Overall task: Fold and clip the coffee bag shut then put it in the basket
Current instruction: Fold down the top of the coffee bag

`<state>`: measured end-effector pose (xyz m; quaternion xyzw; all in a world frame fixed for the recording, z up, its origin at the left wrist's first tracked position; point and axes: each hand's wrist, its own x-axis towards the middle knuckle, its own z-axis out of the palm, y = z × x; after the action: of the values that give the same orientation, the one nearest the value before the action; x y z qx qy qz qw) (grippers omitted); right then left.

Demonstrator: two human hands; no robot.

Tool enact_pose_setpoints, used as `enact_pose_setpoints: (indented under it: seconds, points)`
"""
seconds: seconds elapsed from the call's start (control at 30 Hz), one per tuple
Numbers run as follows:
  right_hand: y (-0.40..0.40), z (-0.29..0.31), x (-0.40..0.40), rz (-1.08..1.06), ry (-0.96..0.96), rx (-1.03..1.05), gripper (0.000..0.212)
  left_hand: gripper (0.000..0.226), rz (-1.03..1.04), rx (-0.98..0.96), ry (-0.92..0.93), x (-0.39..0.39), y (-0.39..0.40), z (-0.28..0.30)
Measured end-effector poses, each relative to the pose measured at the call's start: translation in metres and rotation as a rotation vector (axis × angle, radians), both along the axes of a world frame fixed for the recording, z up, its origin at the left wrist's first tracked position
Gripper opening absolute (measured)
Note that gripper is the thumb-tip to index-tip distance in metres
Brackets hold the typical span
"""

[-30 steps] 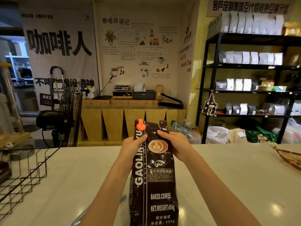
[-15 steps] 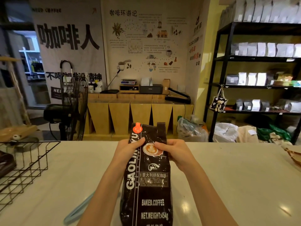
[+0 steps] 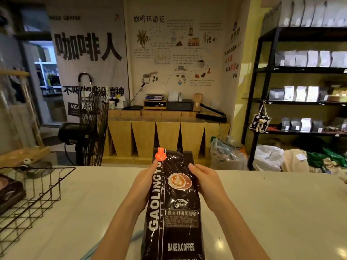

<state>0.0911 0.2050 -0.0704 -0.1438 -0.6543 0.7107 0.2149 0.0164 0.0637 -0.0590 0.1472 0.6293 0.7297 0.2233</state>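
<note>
A tall black coffee bag (image 3: 174,212) with white lettering and an orange sticker near its top stands upright on the white counter (image 3: 272,212), right in front of me. My left hand (image 3: 143,186) grips its left edge near the top. Holding the right edge at the same height is my right hand (image 3: 204,180). The bag's top is unfolded. A light blue clip (image 3: 135,239) lies on the counter under my left forearm, mostly hidden. The black wire basket (image 3: 47,196) stands at the left end of the counter.
A dark package (image 3: 9,190) lies inside the basket. Beyond the counter stand a black floor fan (image 3: 90,128), a wooden cabinet (image 3: 165,136) with equipment on it, and black shelves (image 3: 300,72) of bagged coffee on the right. Plastic bags (image 3: 268,158) sit on the floor.
My view has shifted a little. My fingers have slid from the front of the bag to its side edges near the top. The bag stays upright in the same place.
</note>
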Motion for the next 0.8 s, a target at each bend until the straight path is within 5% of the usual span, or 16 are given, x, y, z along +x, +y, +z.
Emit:
enact_pose_setpoints:
  seconds: [0.2,0.3,0.47,0.67,0.8]
  points:
    - [-0.006,0.003,0.004,-0.068,0.232,0.075,0.05,0.038,0.021,0.023,0.241,-0.001,-0.005,0.004]
    - [-0.006,0.011,0.01,-0.068,0.256,0.169,0.033,0.056,-0.004,0.107,0.259,-0.001,-0.006,0.007]
    - [-0.006,0.021,0.016,0.002,0.177,0.244,0.019,0.039,-0.094,0.029,0.355,-0.001,-0.017,0.016]
    - [-0.006,0.027,0.023,0.092,0.18,0.29,0.035,0.065,-0.221,-0.055,0.367,-0.008,-0.029,0.018]
    - [-0.006,0.031,0.027,0.112,0.146,0.354,0.035,0.044,-0.27,-0.093,0.401,-0.013,-0.032,0.018]
